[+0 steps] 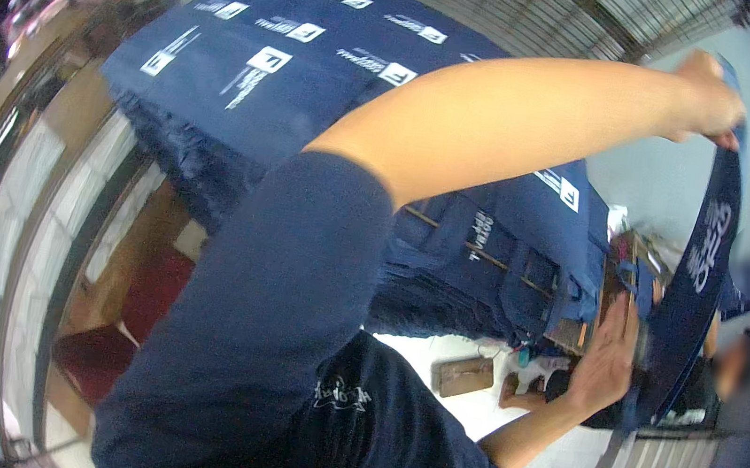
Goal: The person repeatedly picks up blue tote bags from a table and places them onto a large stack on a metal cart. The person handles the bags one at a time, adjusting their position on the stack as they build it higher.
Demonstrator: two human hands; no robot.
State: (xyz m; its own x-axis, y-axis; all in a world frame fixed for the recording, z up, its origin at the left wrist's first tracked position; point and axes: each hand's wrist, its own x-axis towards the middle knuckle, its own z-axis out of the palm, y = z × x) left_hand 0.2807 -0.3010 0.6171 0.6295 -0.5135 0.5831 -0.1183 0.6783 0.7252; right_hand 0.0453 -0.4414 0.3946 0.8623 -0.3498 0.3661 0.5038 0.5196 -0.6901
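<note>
My left arm reaches across to the upper right, and my left hand [710,98] is closed on the top end of a navy cloth piece [706,249] with white printing. The cloth hangs down nearly edge-on, so I cannot make out its full shape. Lower down, my right hand [607,359] has its fingers stretched out and pressed side by side, palm toward the hanging cloth. Whether it touches the cloth I cannot tell. In front of me stands a tall stack of navy printed cloth bags [198,69], partly hidden behind my left arm. Some show straps on the near side.
A shelf rack [27,217] with pale stacked material runs along the left. Another person [742,363] is low at the right, partly behind the cloth. A cardboard box [462,376] lies on the white floor. A slatted shutter [481,2] stands at the back.
</note>
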